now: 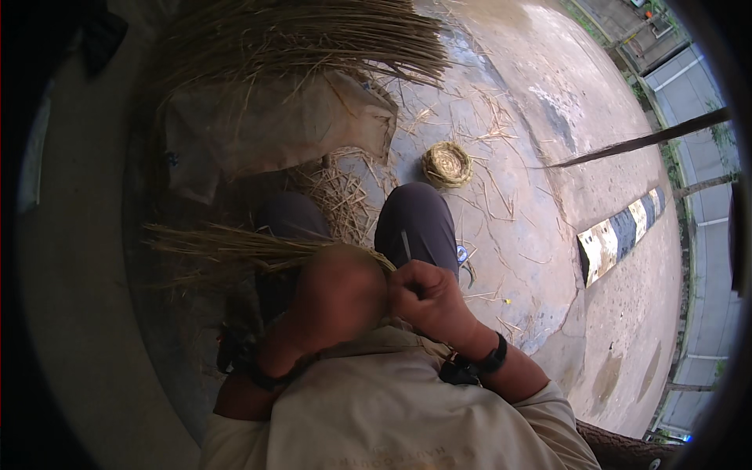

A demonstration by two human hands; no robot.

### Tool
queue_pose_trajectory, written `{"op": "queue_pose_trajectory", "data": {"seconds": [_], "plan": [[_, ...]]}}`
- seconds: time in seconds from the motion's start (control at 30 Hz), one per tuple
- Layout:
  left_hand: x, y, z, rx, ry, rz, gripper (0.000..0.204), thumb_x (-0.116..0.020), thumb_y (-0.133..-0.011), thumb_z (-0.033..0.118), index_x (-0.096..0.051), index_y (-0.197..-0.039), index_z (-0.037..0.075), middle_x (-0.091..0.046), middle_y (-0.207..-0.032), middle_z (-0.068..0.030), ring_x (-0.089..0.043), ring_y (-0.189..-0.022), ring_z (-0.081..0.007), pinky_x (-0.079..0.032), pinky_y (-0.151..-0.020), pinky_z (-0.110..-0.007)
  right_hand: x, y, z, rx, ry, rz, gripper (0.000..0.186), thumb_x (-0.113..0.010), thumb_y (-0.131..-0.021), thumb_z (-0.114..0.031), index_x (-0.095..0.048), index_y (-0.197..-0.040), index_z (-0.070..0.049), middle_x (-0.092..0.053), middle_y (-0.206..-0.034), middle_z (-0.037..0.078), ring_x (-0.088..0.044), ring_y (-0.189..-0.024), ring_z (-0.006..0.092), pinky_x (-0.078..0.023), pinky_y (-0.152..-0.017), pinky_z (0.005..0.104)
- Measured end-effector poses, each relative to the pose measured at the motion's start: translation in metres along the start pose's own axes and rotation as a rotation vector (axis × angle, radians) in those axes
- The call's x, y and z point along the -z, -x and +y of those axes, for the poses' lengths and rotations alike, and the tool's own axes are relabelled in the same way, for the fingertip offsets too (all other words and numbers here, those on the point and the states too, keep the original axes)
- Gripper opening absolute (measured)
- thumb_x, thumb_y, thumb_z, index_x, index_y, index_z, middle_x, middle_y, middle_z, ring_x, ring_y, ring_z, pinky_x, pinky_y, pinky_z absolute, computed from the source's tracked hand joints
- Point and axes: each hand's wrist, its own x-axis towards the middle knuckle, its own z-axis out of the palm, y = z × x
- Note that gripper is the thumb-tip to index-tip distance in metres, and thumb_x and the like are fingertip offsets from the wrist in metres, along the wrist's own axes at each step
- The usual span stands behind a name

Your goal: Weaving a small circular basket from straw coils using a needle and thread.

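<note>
Straw bundle (227,241) mid-view, left of the right hand (429,298), long axis roughly left-right, loose ends out left, other end running in at the left hand (341,298). 2 hands close together; left is nearer the bundle. Left is blurred, can't tell how far closed or what it grips. Right has fingers curled tight, seemingly around a thin pale tool (405,244) pointing up-frame. Coiled straw piece (448,164) farther out, beyond right knee (419,215).

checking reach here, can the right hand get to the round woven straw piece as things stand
Probably, with a lean: the right knee stands between the right hand and the woven straw piece, but nothing tall seems to block the way around the knee's outer side.
</note>
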Motion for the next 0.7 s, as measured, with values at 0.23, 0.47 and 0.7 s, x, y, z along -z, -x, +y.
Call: {"op": "queue_pose_trajectory", "data": {"seconds": [0.23,0.47,0.7], "plan": [[-0.001,0.000,-0.013,0.005,0.014,-0.018,0.022,-0.075,-0.081,0.003,-0.069,-0.102,0.006,-0.068,-0.091,-0.0120,-0.067,-0.089,-0.0356,-0.053,-0.085,-0.047,0.006,0.003,-0.002,-0.196,-0.268,-0.106,0.005,-0.066,-0.101,-0.005,-0.067,-0.097,-0.002,-0.067,-0.090,-0.005,-0.058,-0.081,0.0014,-0.050,-0.071,0.0214],[0.001,-0.002,-0.002,0.031,0.083,-0.040,0.019,-0.078,-0.080,0.004,-0.071,-0.097,0.006,-0.069,-0.089,-0.0116,-0.069,-0.088,-0.0345,-0.054,-0.083,-0.046,0.007,0.005,0.004,-0.142,-0.225,-0.090,0.006,-0.068,-0.102,-0.006,-0.067,-0.097,-0.003,-0.067,-0.090,-0.005,-0.057,-0.082,0.0010,-0.050,-0.072,0.0211],[-0.001,0.000,-0.003,-0.021,0.064,-0.022,0.018,-0.078,-0.079,0.002,-0.069,-0.094,0.008,-0.068,-0.088,-0.0106,-0.069,-0.087,-0.0338,-0.054,-0.083,-0.045,0.004,0.005,0.006,-0.056,-0.115,-0.073,0.004,-0.066,-0.100,-0.003,-0.066,-0.096,-0.003,-0.067,-0.091,-0.004,-0.058,-0.083,0.0013,-0.050,-0.072,0.0219]]}}
